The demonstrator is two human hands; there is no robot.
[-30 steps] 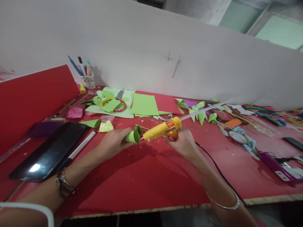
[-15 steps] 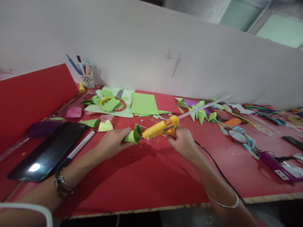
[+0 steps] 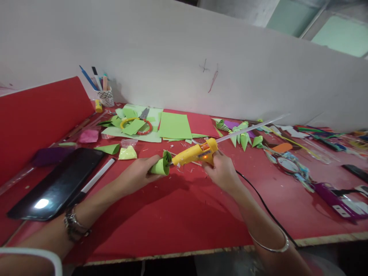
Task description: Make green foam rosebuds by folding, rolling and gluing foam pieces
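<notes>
My left hand (image 3: 142, 168) is closed on a rolled green paper cone (image 3: 160, 167), whose wide mouth faces right. My right hand (image 3: 222, 170) grips a yellow hot glue gun (image 3: 196, 152) with its orange light on and a long clear glue stick (image 3: 253, 127) sticking out of the back. The nozzle is at the mouth of the cone; whether it touches the paper I cannot tell. Beyond the left hand lie a small bag of yellow-green material (image 3: 128, 152) and another green paper cone (image 3: 107, 148).
At the back lie green paper sheets (image 3: 174, 126) and scissors (image 3: 136, 125) with yellow and red handles. A black phone (image 3: 54, 184) and a marker (image 3: 97, 176) are left; folded green paper pieces (image 3: 244, 140) and a purple power strip (image 3: 336, 201) are right. A black cord (image 3: 261, 201) crosses the front edge.
The paper cone has turned slightly in my left hand, and the glue gun's nozzle has shifted a little up along its rim. Both hands keep their holds.
</notes>
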